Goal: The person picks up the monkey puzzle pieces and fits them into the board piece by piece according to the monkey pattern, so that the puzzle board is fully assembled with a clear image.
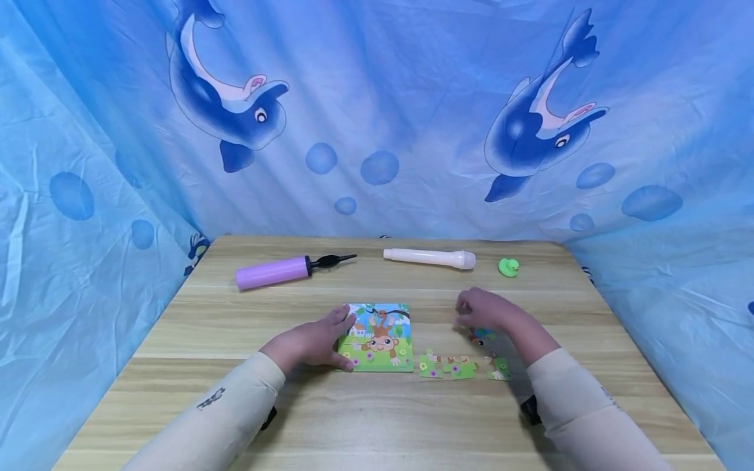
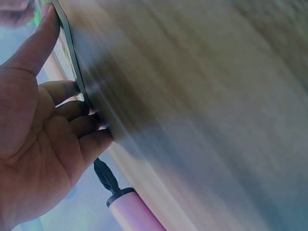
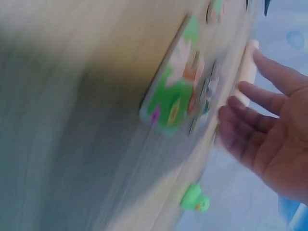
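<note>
A square jigsaw puzzle with a monkey picture lies flat on the table in the head view. My left hand holds its left side, thumb at the near corner and fingers at the far corner. My right hand hovers to the right, fingers loosely bent; nothing shows between them in the right wrist view. Partly hidden under that hand is a blue-and-green puzzle piece. Nearer lie joined green pieces and a separate green piece with a pale monkey hand.
Along the back of the wooden table lie a purple hand pump with a black nozzle, a white microphone-shaped stick and a green toy duck. A blue dolphin-print curtain surrounds the table's far side.
</note>
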Demonstrator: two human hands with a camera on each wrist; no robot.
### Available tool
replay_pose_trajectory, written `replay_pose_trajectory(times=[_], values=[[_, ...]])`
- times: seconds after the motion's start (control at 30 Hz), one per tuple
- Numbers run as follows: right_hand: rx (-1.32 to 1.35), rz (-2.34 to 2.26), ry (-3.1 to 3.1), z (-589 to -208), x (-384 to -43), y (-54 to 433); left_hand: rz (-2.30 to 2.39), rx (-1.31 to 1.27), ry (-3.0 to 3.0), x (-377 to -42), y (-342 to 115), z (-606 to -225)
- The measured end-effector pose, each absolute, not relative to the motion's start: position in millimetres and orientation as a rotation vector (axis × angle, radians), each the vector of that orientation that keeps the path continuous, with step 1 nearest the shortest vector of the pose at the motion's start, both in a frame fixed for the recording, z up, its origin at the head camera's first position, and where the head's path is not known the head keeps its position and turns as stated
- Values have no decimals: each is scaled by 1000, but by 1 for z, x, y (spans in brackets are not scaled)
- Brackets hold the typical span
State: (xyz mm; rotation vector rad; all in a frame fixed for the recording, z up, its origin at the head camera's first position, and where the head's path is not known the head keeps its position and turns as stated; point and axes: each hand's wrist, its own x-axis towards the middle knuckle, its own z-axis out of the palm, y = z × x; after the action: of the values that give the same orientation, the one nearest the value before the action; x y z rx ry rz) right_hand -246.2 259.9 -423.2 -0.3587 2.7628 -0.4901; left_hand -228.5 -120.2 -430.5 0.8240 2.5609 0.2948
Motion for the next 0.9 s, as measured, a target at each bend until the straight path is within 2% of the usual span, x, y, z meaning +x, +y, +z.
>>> replay_pose_trajectory(times=[0.33, 0.7, 0.9], values=[[-294, -221, 2735, -422, -225, 272, 312, 814, 2558, -227, -119, -431], [-332, -286, 2768, -429, -236, 259, 307, 823, 2568, -228, -121, -436], [-438, -441, 2764, -429, -243, 247, 299, 823, 2569, -227, -120, -436]])
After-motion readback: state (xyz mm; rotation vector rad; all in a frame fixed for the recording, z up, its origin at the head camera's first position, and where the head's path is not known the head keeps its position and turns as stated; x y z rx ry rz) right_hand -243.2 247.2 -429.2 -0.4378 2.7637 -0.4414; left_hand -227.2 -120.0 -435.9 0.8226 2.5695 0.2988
